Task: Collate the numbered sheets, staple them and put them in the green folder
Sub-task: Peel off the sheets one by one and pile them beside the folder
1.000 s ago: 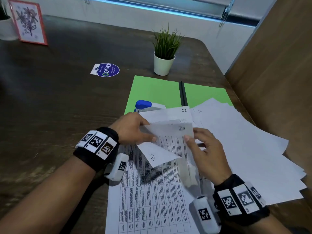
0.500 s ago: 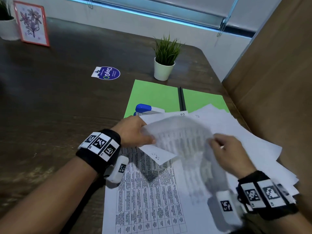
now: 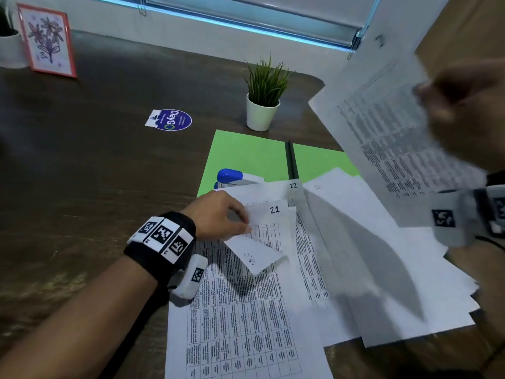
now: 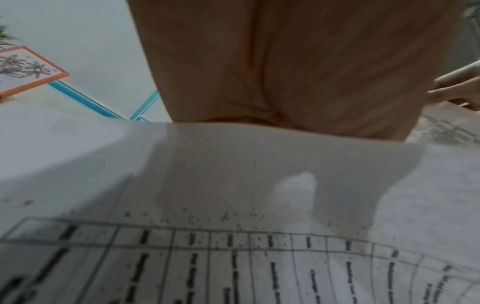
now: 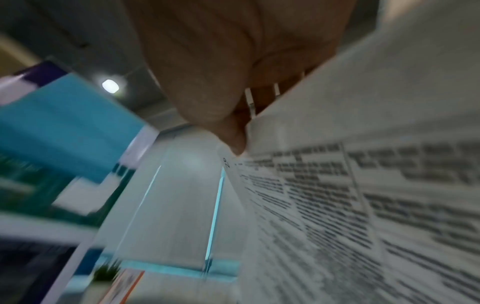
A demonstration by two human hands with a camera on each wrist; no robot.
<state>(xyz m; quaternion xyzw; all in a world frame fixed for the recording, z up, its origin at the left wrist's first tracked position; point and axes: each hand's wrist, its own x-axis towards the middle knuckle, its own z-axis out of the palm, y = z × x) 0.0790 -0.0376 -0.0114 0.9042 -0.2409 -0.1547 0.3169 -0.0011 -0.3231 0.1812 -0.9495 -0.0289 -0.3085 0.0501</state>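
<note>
My left hand [image 3: 243, 224] pinches the turned-back upper corners of several printed sheets [image 3: 254, 258] on the near pile [image 3: 246, 324]. Under them lie sheets numbered 21 [image 3: 274, 209] and 22 [image 3: 293, 185]. My right hand [image 3: 440, 105] is raised at the upper right, blurred, gripping one printed sheet [image 3: 390, 138] in the air; its thumb [image 5: 228, 133] presses the sheet's edge [image 5: 363, 205]. The green folder [image 3: 246, 154] lies open beyond the pile. A blue and white stapler [image 3: 235, 177] rests on its left half, partly hidden by paper.
More sheets lie fanned out, blank side up [image 3: 382, 255], at the right of the dark wooden table [image 3: 82, 187]. A small potted plant [image 3: 262, 113] stands behind the folder. A round sticker [image 3: 170, 120] and a framed flower picture [image 3: 46, 39] are further left. A wooden panel [image 3: 470, 28] borders the right.
My right hand has pulled one printed sheet off the pile and lifted it up and to the right. Sheet 21 now shows. My left hand keeps its pinch on the corners.
</note>
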